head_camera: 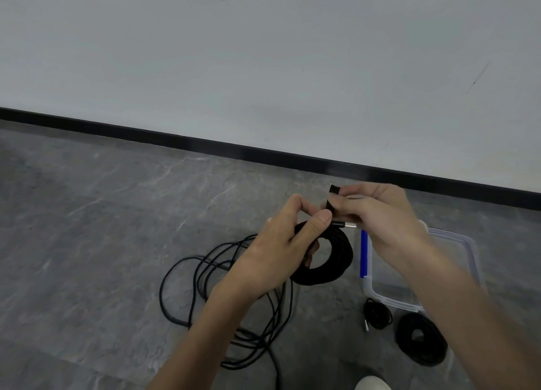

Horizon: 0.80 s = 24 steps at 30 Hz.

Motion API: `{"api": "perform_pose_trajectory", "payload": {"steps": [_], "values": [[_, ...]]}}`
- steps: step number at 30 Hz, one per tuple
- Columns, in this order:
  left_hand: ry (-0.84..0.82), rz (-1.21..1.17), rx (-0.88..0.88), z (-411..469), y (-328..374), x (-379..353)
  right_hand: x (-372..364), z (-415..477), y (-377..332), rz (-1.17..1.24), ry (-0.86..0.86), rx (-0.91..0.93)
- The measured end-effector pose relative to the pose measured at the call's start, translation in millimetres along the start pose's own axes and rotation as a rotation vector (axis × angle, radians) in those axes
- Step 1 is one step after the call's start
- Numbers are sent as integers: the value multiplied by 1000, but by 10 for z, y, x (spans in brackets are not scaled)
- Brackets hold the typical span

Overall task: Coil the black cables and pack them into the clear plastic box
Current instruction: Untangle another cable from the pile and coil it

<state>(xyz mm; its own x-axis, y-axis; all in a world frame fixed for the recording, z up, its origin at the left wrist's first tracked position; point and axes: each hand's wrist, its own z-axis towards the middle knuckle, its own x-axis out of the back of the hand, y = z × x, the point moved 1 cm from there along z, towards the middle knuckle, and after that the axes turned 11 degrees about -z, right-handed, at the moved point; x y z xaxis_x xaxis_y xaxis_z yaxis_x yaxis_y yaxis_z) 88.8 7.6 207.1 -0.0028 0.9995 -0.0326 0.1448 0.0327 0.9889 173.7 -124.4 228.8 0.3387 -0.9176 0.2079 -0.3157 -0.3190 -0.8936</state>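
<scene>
Left hand (281, 243) is gripping the coiled black cable (330, 262) while right hand (380, 214) fingers (351, 191) are pinching a black strap (333, 189) near the clear plastic box (465, 238).

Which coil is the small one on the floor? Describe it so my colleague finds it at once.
Find the clear plastic box on the floor at the right. Two black coils lie just outside its near edge. The small coil is the left one, thinner and looser than the thick coil beside it, with a silver plug at its lower left.
</scene>
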Motion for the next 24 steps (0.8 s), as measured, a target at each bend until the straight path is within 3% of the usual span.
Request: {"api": "perform_pose_trajectory", "payload": {"steps": [9, 24], "values": [[37, 227, 164, -2, -59, 46, -124, -140, -13, -290, -21, 298], [222, 4, 223, 9, -23, 142, -138, -187, -43, -355, -189, 472]]}}
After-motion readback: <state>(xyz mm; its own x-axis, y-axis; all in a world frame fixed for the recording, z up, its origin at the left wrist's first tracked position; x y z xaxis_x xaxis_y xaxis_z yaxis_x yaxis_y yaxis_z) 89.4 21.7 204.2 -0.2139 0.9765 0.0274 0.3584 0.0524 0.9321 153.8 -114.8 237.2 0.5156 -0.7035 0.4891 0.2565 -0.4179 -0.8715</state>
